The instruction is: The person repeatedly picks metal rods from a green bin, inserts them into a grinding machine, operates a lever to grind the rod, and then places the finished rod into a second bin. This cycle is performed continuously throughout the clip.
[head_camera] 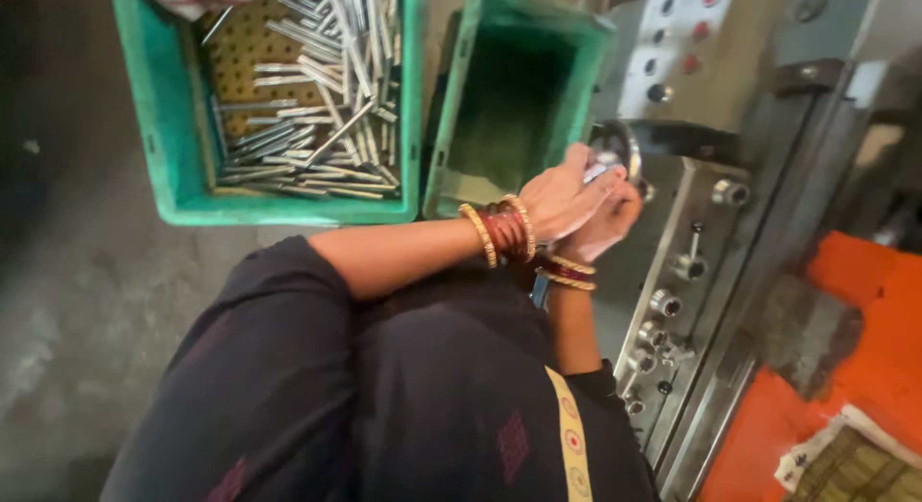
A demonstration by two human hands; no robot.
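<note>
Head view: left hand and right hand close together on a small shiny metal piece at the grey knobbed machine panel; fingers could get pinched there, or it might slip beside the empty green plastic crate

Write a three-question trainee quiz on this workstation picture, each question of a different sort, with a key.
1. True or false: the green crate on the left holds many metal rods.
2. Multiple choice: where are the person's hands? A) inside the rod crate B) together at the front of the grey machine C) on the orange surface
3. Fill in: the second green crate, next to the machine, shows no ____ inside.

Key: 1 true; 2 B; 3 rods
</note>
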